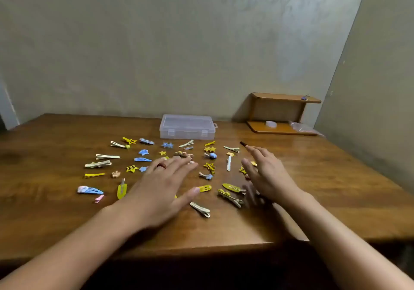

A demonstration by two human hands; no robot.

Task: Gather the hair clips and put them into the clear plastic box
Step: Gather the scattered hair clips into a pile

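Several small hair clips (143,159) in yellow, blue, cream and pink lie spread over the wooden table (56,137). A clear plastic box (187,126) with its lid closed stands behind them, near the wall. My left hand (164,187) hovers flat over the middle of the spread, fingers apart, a red ring on one finger, and hides some clips. My right hand (267,174) is over the right side of the spread, fingers extended, holding nothing. A dark brown clip (243,143) lies just beyond its fingertips.
A small wooden shelf (283,115) stands at the back right corner with a pale object on its base and a clear plastic bag (301,127) beside it. Walls close the table at the back and right. The table's front edge is near my forearms.
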